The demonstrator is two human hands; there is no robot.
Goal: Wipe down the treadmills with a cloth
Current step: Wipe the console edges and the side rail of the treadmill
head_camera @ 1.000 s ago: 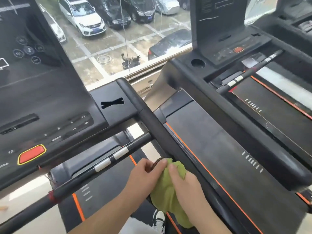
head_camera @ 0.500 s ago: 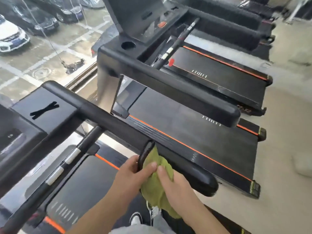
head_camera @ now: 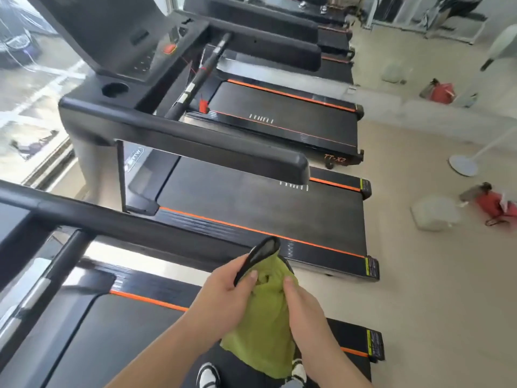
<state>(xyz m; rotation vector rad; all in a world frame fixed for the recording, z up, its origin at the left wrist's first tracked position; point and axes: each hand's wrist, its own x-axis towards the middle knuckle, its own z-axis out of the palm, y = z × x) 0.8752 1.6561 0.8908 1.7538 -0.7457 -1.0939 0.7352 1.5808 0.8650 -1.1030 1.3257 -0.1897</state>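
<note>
Both hands are at 6 o'clock in the view, at the free end of the black handrail [head_camera: 126, 222] of the nearest treadmill [head_camera: 117, 331]. This handrail comes in from 9 o'clock and ends between the hands. The green cloth [head_camera: 263, 326] is laid over that end and hangs down from it toward 6 o'clock, in front of the person's legs.

The left hand [head_camera: 221, 295] is on the 9 o'clock side of the cloth. Its fingers [head_camera: 253, 274] are curled round the dark rounded tip of the handrail, and the thumb touches the edge of the cloth. The right hand [head_camera: 305, 303] is on the 3 o'clock side. Its thumb lies on the cloth and presses it, and its other fingers go behind the cloth, so I cannot see how far they close. The two thumbs are near each other but apart, with wrinkled cloth between them.

Below the cloth, two white and black shoes [head_camera: 208, 376] stand on the belt. Toward 12 o'clock the next treadmill [head_camera: 251, 208] lies parallel, with orange lines along its belt, and more follow behind it. At 11 o'clock is a console [head_camera: 112, 37] with a red button [head_camera: 169, 48]. At 9 o'clock there is a window [head_camera: 33, 93]. On the pale floor [head_camera: 433, 303] at 3 o'clock lie a red object [head_camera: 495, 204], a pale container [head_camera: 435, 214] and a round white stand base [head_camera: 463, 165].
</note>
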